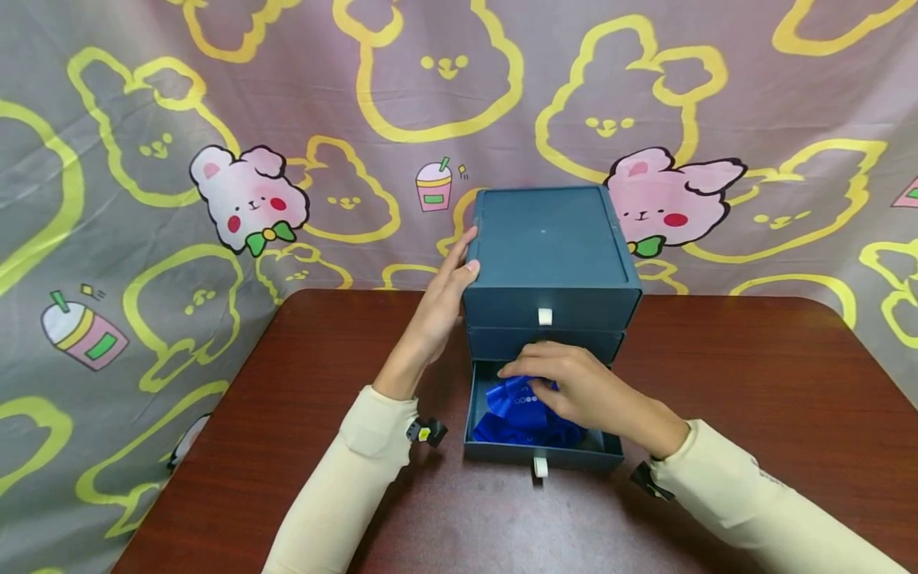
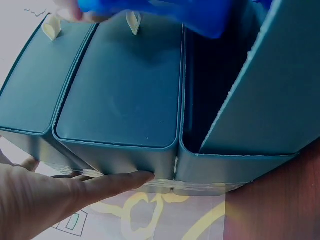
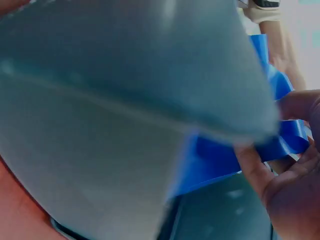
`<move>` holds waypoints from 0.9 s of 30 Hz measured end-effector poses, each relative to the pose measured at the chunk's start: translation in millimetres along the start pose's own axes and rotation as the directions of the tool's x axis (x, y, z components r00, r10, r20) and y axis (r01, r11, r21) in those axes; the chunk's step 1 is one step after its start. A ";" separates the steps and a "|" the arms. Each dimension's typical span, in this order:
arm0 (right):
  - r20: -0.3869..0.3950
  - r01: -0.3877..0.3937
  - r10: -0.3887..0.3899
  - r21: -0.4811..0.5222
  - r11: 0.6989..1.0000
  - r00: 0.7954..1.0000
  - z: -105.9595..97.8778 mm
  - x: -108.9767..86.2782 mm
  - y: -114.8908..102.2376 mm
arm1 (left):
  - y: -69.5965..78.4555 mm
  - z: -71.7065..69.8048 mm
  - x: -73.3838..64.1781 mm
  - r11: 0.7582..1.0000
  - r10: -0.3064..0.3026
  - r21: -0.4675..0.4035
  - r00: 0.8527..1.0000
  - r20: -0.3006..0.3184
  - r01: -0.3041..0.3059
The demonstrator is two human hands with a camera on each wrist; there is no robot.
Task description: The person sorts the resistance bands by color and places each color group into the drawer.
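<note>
A dark teal cabinet with stacked drawers stands on the table, its bottom drawer pulled out. Crumpled, glossy blue plastic packaging with small white print lies in that drawer. My right hand reaches in from the right and pinches the packaging. In the right wrist view, thumb and fingers are on the blue plastic, partly hidden by the blurred drawer front. My left hand rests against the cabinet's left side. Its thumb lies straight along that side in the left wrist view; its other fingers are partly hidden.
White pull tabs stick out from the drawer fronts. The cabinet stands near the back edge of the brown wooden table. Behind hangs a cartoon-printed cloth, which also covers the left side.
</note>
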State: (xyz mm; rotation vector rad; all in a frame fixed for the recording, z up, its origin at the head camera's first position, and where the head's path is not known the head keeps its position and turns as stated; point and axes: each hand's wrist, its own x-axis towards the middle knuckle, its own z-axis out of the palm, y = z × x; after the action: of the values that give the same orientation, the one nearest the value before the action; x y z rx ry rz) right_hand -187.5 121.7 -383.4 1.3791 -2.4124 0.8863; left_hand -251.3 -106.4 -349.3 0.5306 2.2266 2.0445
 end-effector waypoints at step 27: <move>0.299 -0.226 0.241 -0.084 0.971 0.923 21.5 0.7 9.1 | 1.0 0.8 -0.9 1.000 -0.011 0.009 1.000 -0.010 0.011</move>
State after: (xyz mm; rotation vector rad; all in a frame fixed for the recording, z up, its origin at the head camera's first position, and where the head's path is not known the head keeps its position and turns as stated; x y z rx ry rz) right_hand -193.3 111.7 -403.7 1.3143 -2.8620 0.6991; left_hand -250.1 -105.9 -348.5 0.5090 2.2401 2.0379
